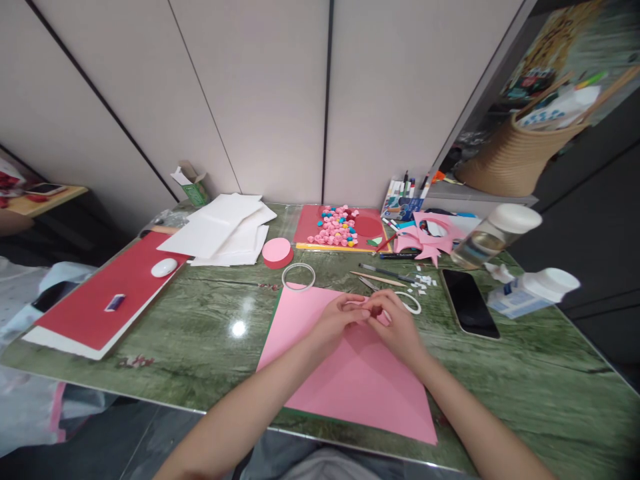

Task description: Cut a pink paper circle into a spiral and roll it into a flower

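Observation:
My left hand [336, 321] and my right hand [396, 327] meet fingertip to fingertip above a large pink paper sheet [345, 380]. Both are closed in a pinch. Whatever sits between the fingers is too small and covered to make out. Green paper shows along the left and front edges beneath the pink sheet. Scissors [411, 303] lie partly under my right hand. Beyond them are a wooden stick [377, 278], a grey pen [385, 273] and white paper scraps [424, 283]. A pale ring [299, 267] touches the sheet's far edge.
Pink and blue crumpled paper balls [340, 227] lie on a red sheet at the back. Round pink pieces [277, 253], white papers [220, 227] and a red board [105, 293] are leftward. A phone [470, 303], two bottles [533, 293] and pink offcuts [430, 237] stand or lie rightward.

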The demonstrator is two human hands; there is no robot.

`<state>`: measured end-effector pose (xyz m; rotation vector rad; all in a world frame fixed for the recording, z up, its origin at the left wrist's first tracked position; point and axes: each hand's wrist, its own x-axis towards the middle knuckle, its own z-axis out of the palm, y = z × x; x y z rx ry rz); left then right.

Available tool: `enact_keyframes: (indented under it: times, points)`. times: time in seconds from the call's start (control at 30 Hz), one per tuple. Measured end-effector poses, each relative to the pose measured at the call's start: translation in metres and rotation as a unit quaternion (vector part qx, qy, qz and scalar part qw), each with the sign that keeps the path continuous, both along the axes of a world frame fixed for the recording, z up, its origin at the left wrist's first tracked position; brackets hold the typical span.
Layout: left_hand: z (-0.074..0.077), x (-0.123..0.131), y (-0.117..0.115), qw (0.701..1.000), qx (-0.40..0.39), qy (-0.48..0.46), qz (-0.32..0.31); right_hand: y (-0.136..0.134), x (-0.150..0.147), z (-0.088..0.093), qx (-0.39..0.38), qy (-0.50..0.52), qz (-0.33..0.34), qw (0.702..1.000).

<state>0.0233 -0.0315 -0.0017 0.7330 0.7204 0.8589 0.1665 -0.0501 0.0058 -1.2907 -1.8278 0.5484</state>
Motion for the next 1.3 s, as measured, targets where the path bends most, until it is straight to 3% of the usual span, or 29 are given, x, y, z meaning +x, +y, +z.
enact_keyframes:
  times: [0.57,0.9,1.3]
  points:
    - [0.0004,-0.0032,0.0046,1.0,0.002,-0.016,-0.014,-0.003,-0.0024,0.0056,-0.009,-0.016,0.058,0.998]
    - [0.0005,0.0023,-0.0029,0.999,-0.02,-0.018,0.028,-0.0016,0.0005,-0.0012,0.001,-0.015,-0.005,1.0]
    - [-0.0017,0.0021,-0.0021,1.0,-0.015,-0.02,0.017,-0.0023,-0.0018,0.0032,-0.005,0.0,0.005,1.0]
